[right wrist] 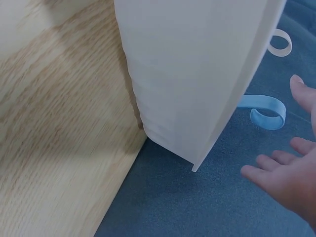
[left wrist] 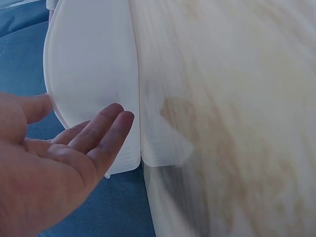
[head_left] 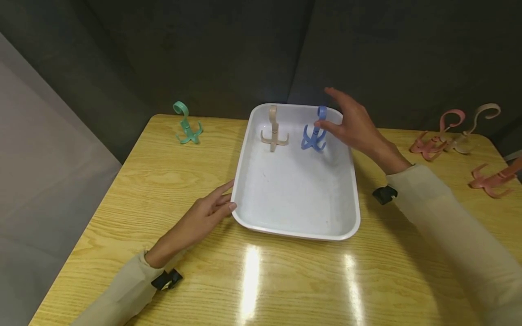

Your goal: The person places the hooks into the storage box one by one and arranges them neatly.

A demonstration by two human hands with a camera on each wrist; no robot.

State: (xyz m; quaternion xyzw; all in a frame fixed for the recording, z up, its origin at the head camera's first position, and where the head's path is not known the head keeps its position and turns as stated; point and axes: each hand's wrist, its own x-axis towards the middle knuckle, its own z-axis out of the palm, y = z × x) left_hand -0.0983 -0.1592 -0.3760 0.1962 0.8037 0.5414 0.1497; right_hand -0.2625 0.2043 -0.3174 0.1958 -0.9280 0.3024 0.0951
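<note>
From the tray's centre in the head view, a dark curtain (head_left: 204,59) hangs at 12 o'clock. Before it spreads the wood-grained bench (head_left: 163,176), 2 bright reflections toward 6. The white tray (head_left: 293,194) sits on the bench. Pale sleeves (head_left: 452,240) reach in from 8 and 4 o'clock.

The right hand (head_left: 359,124) is at 2 o'clock, its grip wide, holding nothing; thumb and fingers spread about the blue hook's curled top, a gap showing in the right wrist view. The left hand (head_left: 200,219) is at 8, its grip wide too, thumb at the tray's rim, fingers extended by the outer wall.

The blue hook (head_left: 313,141) stands inside the tray at 1 o'clock, a beige hook (head_left: 274,131) at 11, the 2 apart. On the bench, a coral hook (head_left: 491,182) is at 3, a pink hook (head_left: 429,147) and off-white hook (head_left: 462,147) close together between 2 and 3, a green hook (head_left: 187,130) at 10.
</note>
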